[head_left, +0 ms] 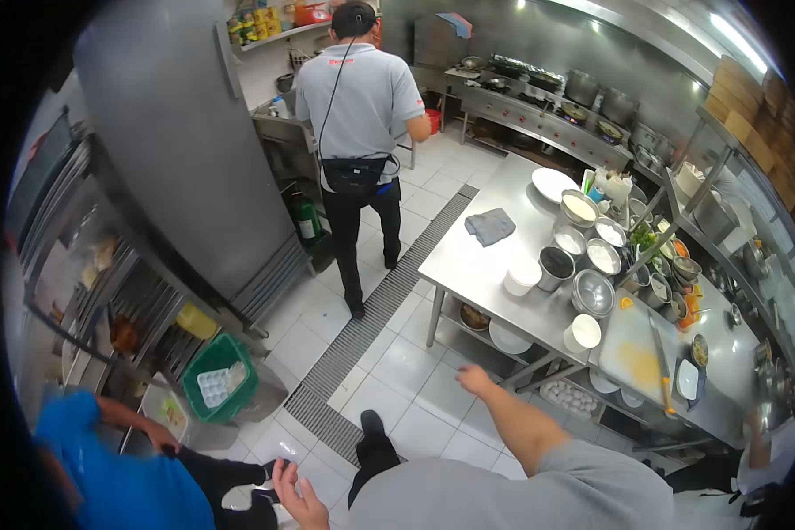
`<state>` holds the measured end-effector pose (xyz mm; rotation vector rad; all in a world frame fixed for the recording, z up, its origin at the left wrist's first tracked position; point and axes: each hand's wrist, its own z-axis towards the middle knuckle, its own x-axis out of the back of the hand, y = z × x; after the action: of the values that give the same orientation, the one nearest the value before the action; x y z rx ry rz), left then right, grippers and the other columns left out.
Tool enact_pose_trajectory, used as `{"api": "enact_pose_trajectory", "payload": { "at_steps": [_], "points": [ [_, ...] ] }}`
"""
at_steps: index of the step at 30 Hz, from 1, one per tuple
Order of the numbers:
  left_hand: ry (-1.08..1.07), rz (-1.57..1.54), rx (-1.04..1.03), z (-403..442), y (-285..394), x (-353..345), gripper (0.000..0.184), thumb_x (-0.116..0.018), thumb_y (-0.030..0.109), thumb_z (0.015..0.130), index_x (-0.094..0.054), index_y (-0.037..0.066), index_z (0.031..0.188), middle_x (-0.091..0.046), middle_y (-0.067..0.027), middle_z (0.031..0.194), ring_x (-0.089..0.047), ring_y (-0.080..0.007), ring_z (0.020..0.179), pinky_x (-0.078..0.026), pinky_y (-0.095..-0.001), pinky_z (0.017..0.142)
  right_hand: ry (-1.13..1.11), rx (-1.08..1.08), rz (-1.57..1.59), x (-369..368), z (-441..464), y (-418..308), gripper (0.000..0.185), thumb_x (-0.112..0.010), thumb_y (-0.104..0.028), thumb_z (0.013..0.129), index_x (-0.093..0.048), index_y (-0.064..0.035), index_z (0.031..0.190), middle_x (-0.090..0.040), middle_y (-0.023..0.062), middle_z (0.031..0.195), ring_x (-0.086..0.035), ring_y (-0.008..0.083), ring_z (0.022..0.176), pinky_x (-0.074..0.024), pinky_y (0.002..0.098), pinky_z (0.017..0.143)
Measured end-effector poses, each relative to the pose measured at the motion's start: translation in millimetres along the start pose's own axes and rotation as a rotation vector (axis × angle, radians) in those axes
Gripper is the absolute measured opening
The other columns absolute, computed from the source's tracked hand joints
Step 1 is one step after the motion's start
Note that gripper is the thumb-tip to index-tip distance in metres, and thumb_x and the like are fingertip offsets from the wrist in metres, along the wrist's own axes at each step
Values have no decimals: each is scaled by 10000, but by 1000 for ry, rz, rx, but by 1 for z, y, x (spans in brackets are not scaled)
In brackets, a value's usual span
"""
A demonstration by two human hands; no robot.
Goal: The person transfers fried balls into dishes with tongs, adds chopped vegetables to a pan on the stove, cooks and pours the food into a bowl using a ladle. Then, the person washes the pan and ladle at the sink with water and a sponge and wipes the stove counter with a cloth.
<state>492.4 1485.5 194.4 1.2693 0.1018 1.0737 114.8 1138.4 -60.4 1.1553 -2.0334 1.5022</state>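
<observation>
My left hand (299, 496) is at the bottom, palm partly turned up, fingers apart, with nothing in it. My right hand (475, 380) hangs over the tiled floor (406, 360), its fingers loosely bent and nothing visible in them. Nearest to it is the front edge of a steel worktable (481, 281), but they do not touch. On that table lie a folded grey cloth (490, 227), a white tub (522, 276), a second white tub (582, 333), several metal bowls (594, 293) and a cutting board (632, 360) with a long knife (660, 358).
A person in a grey shirt (359, 110) stands ahead, back turned. A person in blue (119, 464) is at the lower left, near a green-lined bin (221, 377). A floor grate (375, 300) crosses the aisle. Left is a tall steel cabinet (172, 132); stoves (539, 124) stand behind.
</observation>
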Motion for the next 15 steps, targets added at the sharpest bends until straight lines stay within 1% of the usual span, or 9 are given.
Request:
{"api": "enact_pose_trajectory", "payload": {
  "at_steps": [1,2,3,5,6,9,11,13,15],
  "points": [
    [-33,-47,59,18,-13,-7,323,-526,116,976,-576,-56,1245,-461,-211,1464,-563,-284,1179,-454,-359,968,53,11,81,2,16,-23,527,-674,-329,827,-655,-46,1271,-697,204,1171,-683,364,1022,-531,421,924],
    [23,-105,86,43,-26,-19,182,-559,57,953,-617,-41,1096,-522,-209,1384,-596,-272,1110,-474,-357,937,70,-4,87,0,22,-45,527,-674,-329,827,-655,-46,1271,-697,204,1171,-683,364,1022,-531,421,924],
    [9,-119,79,74,-36,-25,182,-559,57,953,-617,-41,1096,-522,-209,1384,-596,-272,1110,-474,-357,937,35,-37,75,0,27,-65,525,-689,-317,819,-657,-52,1271,-704,196,1153,-684,349,1021,-531,414,917],
    [-46,-8,18,139,-51,-37,93,-581,43,918,-625,-21,969,-548,-227,1340,-612,-312,1094,-482,-411,962,-46,-56,-3,4,33,-92,516,-703,-307,817,-658,-60,1268,-713,184,1132,-684,324,1028,-530,403,907],
    [-50,-78,-21,174,-43,-47,55,-589,38,919,-589,-15,907,-558,-216,1317,-605,-322,1112,-486,-415,960,-81,-52,-49,-2,32,-101,509,-702,-309,824,-657,-62,1266,-714,179,1129,-683,314,1036,-530,398,904],
    [-147,-152,-113,276,-43,-84,74,-605,56,918,-580,-9,894,-557,-208,1309,-606,-342,1109,-474,-421,976,-103,-80,-7,-3,20,-126,487,-692,-293,842,-652,-62,1269,-712,165,1138,-679,305,1047,-529,390,908],
    [-208,-170,-169,336,-36,-118,99,-615,61,913,-571,-8,856,-574,-207,1283,-609,-338,1098,-474,-421,968,-82,-126,211,3,8,-148,453,-674,-252,866,-646,-55,1274,-713,160,1136,-682,294,1039,-529,393,920],
    [-266,-191,-243,392,-45,-159,131,-625,66,908,-563,-6,818,-592,-206,1258,-612,-334,1088,-474,-421,960,-18,-120,280,7,7,-153,432,-664,-223,878,-645,-51,1274,-714,160,1133,-683,284,1035,-530,385,920],
    [-464,-142,-231,435,-79,-211,212,-649,73,899,-543,-4,732,-649,-190,1149,-626,-320,1049,-479,-412,931,44,-103,339,20,18,-157,411,-655,-195,890,-644,-48,1274,-714,161,1129,-685,275,1032,-532,377,919]
  ]
}}
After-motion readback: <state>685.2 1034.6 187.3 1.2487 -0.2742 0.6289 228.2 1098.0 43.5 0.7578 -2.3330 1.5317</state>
